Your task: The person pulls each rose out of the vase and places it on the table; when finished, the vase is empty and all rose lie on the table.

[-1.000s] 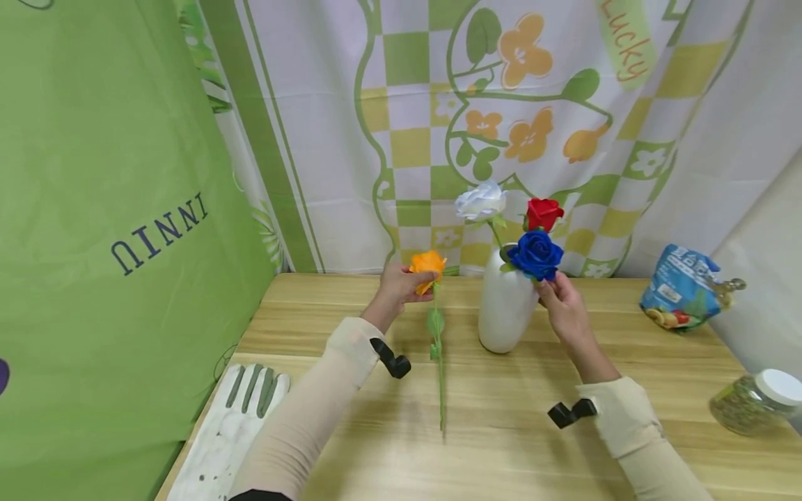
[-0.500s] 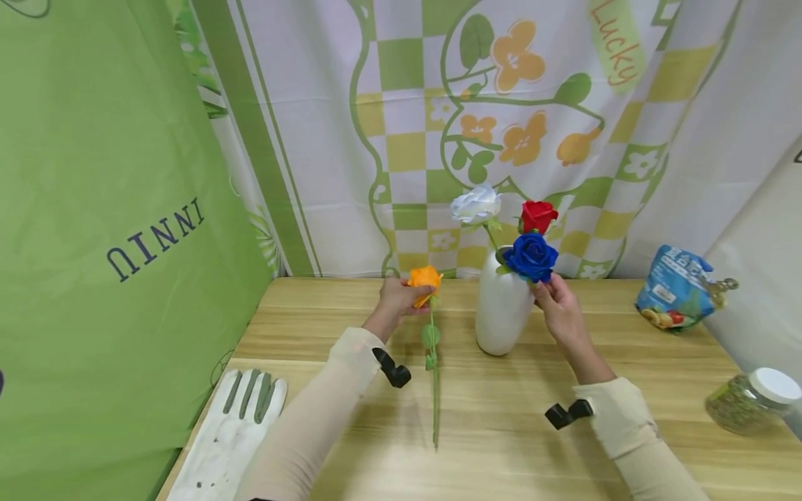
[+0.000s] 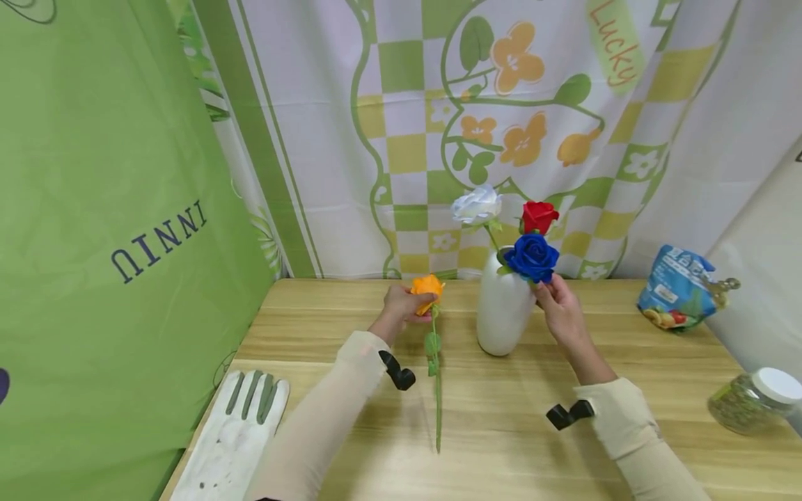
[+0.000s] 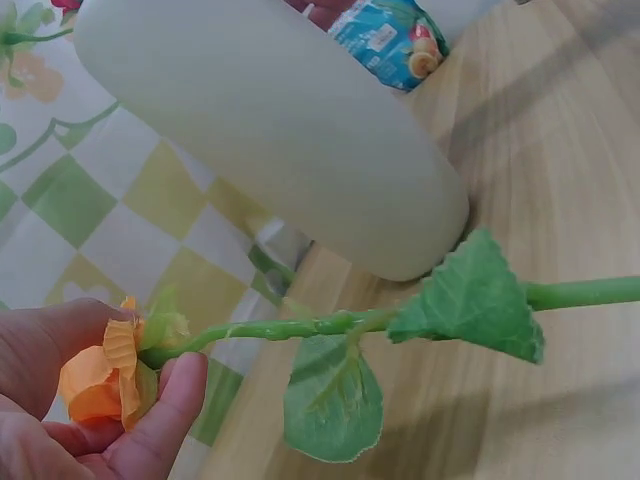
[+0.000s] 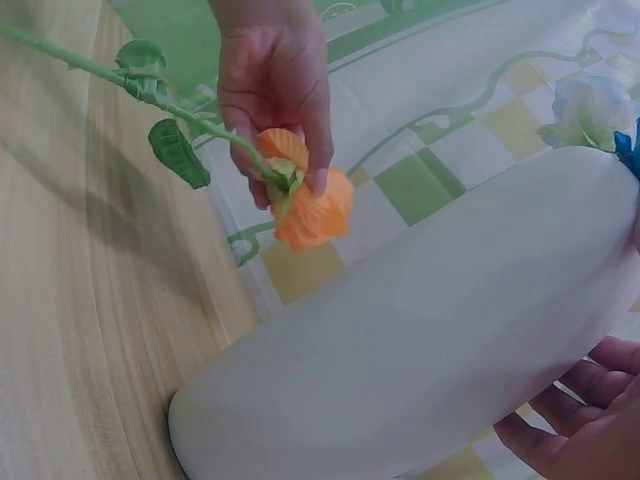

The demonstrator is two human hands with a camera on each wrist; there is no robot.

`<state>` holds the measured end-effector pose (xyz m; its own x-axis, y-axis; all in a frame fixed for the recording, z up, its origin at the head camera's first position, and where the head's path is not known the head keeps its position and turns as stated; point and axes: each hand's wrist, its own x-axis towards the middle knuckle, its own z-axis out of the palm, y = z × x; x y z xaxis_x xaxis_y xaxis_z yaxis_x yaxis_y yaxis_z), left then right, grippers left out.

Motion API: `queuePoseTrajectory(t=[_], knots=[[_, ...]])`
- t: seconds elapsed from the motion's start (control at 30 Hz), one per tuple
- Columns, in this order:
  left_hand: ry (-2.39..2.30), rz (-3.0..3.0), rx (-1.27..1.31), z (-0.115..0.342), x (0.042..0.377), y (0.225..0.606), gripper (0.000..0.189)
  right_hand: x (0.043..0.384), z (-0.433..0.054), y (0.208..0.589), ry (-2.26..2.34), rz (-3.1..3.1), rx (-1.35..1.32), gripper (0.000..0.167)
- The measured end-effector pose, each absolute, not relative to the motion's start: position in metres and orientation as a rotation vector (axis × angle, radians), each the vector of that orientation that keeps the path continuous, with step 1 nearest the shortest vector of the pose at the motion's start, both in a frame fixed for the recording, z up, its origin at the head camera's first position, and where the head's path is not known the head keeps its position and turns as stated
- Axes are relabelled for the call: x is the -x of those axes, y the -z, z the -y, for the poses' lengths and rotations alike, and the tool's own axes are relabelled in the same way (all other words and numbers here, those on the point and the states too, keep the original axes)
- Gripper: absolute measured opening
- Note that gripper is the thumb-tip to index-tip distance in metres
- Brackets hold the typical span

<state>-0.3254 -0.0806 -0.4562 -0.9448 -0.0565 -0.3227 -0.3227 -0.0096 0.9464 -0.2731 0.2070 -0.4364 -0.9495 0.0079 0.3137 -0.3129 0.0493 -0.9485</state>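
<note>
My left hand point(image 3: 401, 305) pinches an orange artificial rose point(image 3: 428, 287) at its bloom, left of the white vase point(image 3: 501, 313). The green stem point(image 3: 438, 403) points toward the front of the table; two leaves hang from it in the left wrist view. Upright on the table, the vase bears a white rose point(image 3: 477, 204), a red rose point(image 3: 539, 216) and a blue rose point(image 3: 532, 257) leaning right over its rim. Thumb and forefinger of my right hand point(image 3: 564, 313) hold the blue rose under its bloom. Its other fingers point(image 5: 575, 400) curl loosely beside the vase.
A blue printed bag point(image 3: 677, 289) closed with a clip stands at the back right. Nearer on the right is a white-lidded jar point(image 3: 752, 400). A white-and-green glove-shaped item point(image 3: 232, 431) lies at the left edge. Curtains hang behind the wooden table point(image 3: 501, 417).
My left hand has come slightly lower and toward me, bringing the orange rose along. My right hand stays at the blue rose. The head view has shifted a little.
</note>
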Motion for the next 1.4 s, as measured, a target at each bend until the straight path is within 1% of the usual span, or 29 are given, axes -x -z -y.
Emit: queuePoseTrajectory(t=[0.23, 0.5, 0.6, 0.73, 0.87, 1.1, 1.4], knots=[[-2.036, -2.086, 0.448, 0.079, 0.325, 0.47, 0.048, 0.274, -0.208, 0.435, -1.988, 2.101, -0.328, 0.02], [-1.987, -2.098, 0.443, 0.076, 0.328, 0.479, 0.061, 0.274, -0.208, 0.436, -1.987, 2.081, -0.334, 0.024], [-1.977, -2.095, 0.441, 0.073, 0.328, 0.478, 0.059, 0.275, -0.207, 0.435, -1.998, 2.063, -0.341, 0.025], [-1.967, -2.078, 0.449, 0.071, 0.328, 0.481, 0.05, 0.275, -0.206, 0.435, -2.009, 2.049, -0.347, 0.025], [-1.962, -2.056, 0.463, 0.071, 0.328, 0.485, 0.046, 0.274, -0.206, 0.435, -1.992, 2.067, -0.342, 0.025], [-1.917, -2.033, 0.46, 0.076, 0.327, 0.492, 0.051, 0.273, -0.207, 0.436, -1.974, 2.11, -0.318, 0.021], [-1.831, -2.117, 0.433, 0.08, 0.329, 0.498, 0.051, 0.274, -0.208, 0.435, -1.953, 2.123, -0.326, 0.018]])
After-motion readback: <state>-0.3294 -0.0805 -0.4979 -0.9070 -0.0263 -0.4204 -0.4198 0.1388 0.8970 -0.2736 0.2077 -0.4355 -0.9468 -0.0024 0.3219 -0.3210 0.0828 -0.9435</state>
